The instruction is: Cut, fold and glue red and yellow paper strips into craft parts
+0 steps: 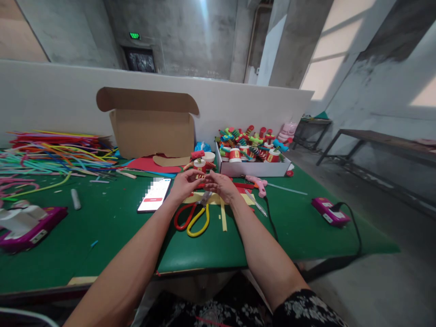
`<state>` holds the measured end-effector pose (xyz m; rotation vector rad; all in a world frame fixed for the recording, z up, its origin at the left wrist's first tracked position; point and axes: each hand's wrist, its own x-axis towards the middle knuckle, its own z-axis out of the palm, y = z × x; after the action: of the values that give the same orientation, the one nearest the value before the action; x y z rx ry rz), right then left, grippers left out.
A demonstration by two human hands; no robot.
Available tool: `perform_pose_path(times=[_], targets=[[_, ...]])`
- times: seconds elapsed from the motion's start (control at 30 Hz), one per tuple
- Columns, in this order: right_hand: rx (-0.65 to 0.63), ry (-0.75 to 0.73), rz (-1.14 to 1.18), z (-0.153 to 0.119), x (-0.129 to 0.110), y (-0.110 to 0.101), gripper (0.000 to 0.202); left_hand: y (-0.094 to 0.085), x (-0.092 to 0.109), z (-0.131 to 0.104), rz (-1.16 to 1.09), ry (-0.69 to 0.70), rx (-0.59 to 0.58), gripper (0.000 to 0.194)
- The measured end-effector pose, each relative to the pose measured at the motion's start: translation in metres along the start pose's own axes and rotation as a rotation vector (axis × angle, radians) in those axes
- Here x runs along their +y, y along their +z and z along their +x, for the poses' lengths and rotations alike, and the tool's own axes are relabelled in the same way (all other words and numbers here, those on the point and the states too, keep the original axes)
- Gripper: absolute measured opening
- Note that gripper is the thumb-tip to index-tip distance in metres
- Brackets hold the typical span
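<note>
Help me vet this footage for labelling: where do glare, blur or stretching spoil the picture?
Head view throughout: a bright streak tops the back wall; sunlight patches the right wall; part of the phone screen is pixelated; edges look stretched; the fingers look soft, anything between them unclear.

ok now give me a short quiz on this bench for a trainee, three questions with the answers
1. True or false: the scissors have one red handle and one yellow handle.
2. Multiple choice: what colour is the glue gun?
a) black
b) pink
c) blue
3. Short answer: which of the person's hands is nearer the phone?

Key:
1. True.
2. b) pink.
3. The left hand; the phone lies on its outer side.
</note>
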<state>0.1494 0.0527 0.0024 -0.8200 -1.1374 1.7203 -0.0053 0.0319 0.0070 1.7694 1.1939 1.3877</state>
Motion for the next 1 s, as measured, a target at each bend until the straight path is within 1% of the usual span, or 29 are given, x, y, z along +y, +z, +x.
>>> perform_pose_path(times=[0.1,0.3,0.47,0.57,0.67,0.77,0.83,0.93,1.0], targets=[[-0.027,-0.011,0.033,0.0004,0.0007,0.0008,0.036,0.0002,0.0,0.0004,-0.003,0.019,0.028,0.031],[-0.07,-0.086,-0.019,-0.0005,0.0044,0.0009,0.034,0.0011,-0.001,0.0004,-0.006,0.04,0.005,0.03],[-0.021,-0.097,-0.053,0.0,0.0039,-0.0007,0.03,0.0018,-0.0005,0.0,-0.056,0.039,-0.024,0.033],[0.008,-0.077,-0.062,0.0013,0.0039,-0.0013,0.028,0.0009,0.0023,-0.0003,-0.017,0.062,-0.007,0.027],[0.031,-0.063,-0.07,0.0021,0.0038,-0.0012,0.027,0.0004,0.0046,-0.0004,-0.029,0.01,0.023,0.026],[0.029,-0.053,-0.1,0.0019,0.0026,-0.0005,0.027,0.0007,0.0039,0.0004,-0.137,-0.074,0.047,0.03],[0.032,-0.076,-0.107,0.002,0.0012,-0.0003,0.029,0.0005,0.0019,0.0016,-0.283,-0.15,0.047,0.034],[0.078,-0.22,-0.127,0.0031,-0.0002,-0.0004,0.031,-0.0007,-0.0007,0.0035,-0.521,-0.264,0.048,0.036],[0.102,-0.325,-0.171,0.0041,0.0002,-0.0002,0.031,-0.0018,-0.0009,0.004,-0.622,-0.306,0.049,0.034]])
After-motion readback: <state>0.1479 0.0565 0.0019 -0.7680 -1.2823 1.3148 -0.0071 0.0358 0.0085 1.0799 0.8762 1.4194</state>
